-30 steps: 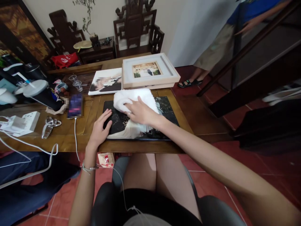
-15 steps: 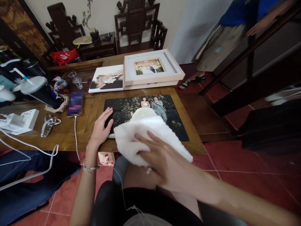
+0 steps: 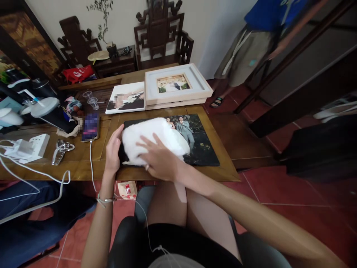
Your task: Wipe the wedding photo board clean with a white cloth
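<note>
A dark photo panel (image 3: 205, 143), printed with a couple in wedding clothes, lies flat on the wooden table. Over its left half is spread a white fluffy cloth (image 3: 156, 130), which hides part of the picture. My right hand (image 3: 160, 158) presses on the cloth from above, its fingers spread; a ring shows on one finger. At the panel's left edge rests my left hand (image 3: 113, 150), open, with its fingers stretched out along the side. A bracelet (image 3: 106, 201) is on my left wrist.
Behind the panel lie a white-edged photo print (image 3: 125, 97) and a stacked pale frame (image 3: 178, 83). Left on the table (image 3: 104, 163) are a phone (image 3: 90, 126) on a cable, a clear hair claw (image 3: 61, 150), a power strip (image 3: 39, 147) and a tumbler (image 3: 51, 113). A person (image 3: 245, 56) stands back right.
My right hand has moved the cloth left and away from me, from the panel's front middle onto its left half. My left hand stays at the left edge. The person has shifted slightly left in view.
</note>
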Tool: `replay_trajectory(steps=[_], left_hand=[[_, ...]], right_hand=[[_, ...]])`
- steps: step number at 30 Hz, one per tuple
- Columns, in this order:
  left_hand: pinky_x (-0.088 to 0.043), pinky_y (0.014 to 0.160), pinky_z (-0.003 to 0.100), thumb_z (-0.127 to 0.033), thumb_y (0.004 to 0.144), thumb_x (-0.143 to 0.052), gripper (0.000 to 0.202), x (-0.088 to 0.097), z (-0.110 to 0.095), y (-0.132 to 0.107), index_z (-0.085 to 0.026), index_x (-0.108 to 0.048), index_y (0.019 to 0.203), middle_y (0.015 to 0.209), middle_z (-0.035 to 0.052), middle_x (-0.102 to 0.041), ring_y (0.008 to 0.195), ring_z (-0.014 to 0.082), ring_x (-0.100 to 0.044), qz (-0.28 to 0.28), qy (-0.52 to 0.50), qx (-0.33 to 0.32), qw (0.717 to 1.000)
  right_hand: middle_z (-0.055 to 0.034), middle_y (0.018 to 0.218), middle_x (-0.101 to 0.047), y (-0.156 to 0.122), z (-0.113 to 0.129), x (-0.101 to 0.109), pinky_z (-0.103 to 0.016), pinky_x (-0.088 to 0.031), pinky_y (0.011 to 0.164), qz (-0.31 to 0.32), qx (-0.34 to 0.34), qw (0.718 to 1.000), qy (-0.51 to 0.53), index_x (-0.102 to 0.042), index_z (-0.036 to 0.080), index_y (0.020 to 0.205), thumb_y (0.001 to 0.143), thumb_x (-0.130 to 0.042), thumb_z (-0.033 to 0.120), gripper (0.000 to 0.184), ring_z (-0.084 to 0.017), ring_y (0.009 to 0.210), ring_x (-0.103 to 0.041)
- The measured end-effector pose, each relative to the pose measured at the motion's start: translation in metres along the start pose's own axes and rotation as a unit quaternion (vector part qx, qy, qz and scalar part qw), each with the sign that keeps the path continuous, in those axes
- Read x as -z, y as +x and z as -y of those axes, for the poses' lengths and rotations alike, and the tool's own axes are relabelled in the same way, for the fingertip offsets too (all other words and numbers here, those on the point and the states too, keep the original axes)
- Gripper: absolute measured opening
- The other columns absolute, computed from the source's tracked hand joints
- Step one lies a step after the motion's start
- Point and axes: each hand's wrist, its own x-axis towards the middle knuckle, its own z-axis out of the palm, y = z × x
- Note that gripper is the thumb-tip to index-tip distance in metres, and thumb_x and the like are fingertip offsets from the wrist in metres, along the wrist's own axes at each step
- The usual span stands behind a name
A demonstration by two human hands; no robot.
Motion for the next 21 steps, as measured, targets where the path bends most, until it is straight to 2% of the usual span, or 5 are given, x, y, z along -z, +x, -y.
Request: replay_trajectory(steps=[2,4,10,15,21], left_hand=[[-0.035,0.117,0.041,-0.051,0.101,-0.027,0.056,-0.001,0.001,-0.001,-0.019,-0.050,0.141,0.148,0.0095,-0.049,0.139,0.0232,-0.044,0.001,0.016,0.001,1.000],[-0.034,0.118,0.040,-0.051,0.101,-0.025,0.057,-0.002,0.000,-0.001,-0.018,-0.053,0.139,0.147,0.0097,-0.051,0.139,0.0220,-0.044,0.019,0.045,-0.016,0.999],[-0.038,0.116,0.045,-0.042,0.097,-0.046,0.042,-0.007,-0.003,0.000,-0.019,-0.062,0.129,0.139,0.0112,-0.059,0.132,0.0226,-0.053,0.079,0.132,-0.021,0.988],[-0.040,0.114,0.047,-0.033,0.091,-0.058,0.033,-0.008,0.001,0.001,-0.018,-0.067,0.119,0.132,0.0107,-0.064,0.130,0.0239,-0.055,0.076,0.134,-0.024,0.988],[-0.041,0.113,0.048,-0.031,0.090,-0.059,0.033,-0.007,0.001,0.002,-0.018,-0.067,0.120,0.132,0.0111,-0.064,0.128,0.0247,-0.057,0.075,0.148,-0.017,0.986]], right_hand=[[-0.0148,0.141,-0.055,-0.018,0.012,0.002,-0.066,-0.020,0.114,0.003,0.099,0.994,0.047,-0.065,0.017,0.119,0.082,-0.056,0.017,0.038,-0.037,0.143,-0.033],[-0.0133,0.131,-0.063,-0.040,0.014,0.008,-0.061,-0.024,0.115,0.011,0.131,0.987,0.097,-0.066,0.016,0.113,0.080,-0.055,0.016,0.035,-0.033,0.138,-0.041],[-0.0070,0.089,-0.072,-0.064,-0.032,0.033,-0.047,-0.038,0.108,-0.014,0.002,0.996,0.085,-0.068,0.019,0.092,0.086,-0.041,0.011,0.028,-0.026,0.093,-0.066],[-0.0107,0.107,-0.072,-0.008,-0.063,0.024,-0.044,-0.038,0.104,-0.075,-0.117,0.988,0.063,-0.066,0.016,0.102,0.098,-0.036,0.026,0.032,-0.030,0.102,-0.065],[-0.0120,0.130,-0.065,0.074,-0.041,0.011,-0.037,-0.038,0.101,-0.067,-0.081,0.984,0.140,-0.062,0.015,0.119,0.102,-0.035,0.036,0.038,-0.029,0.121,-0.058]])
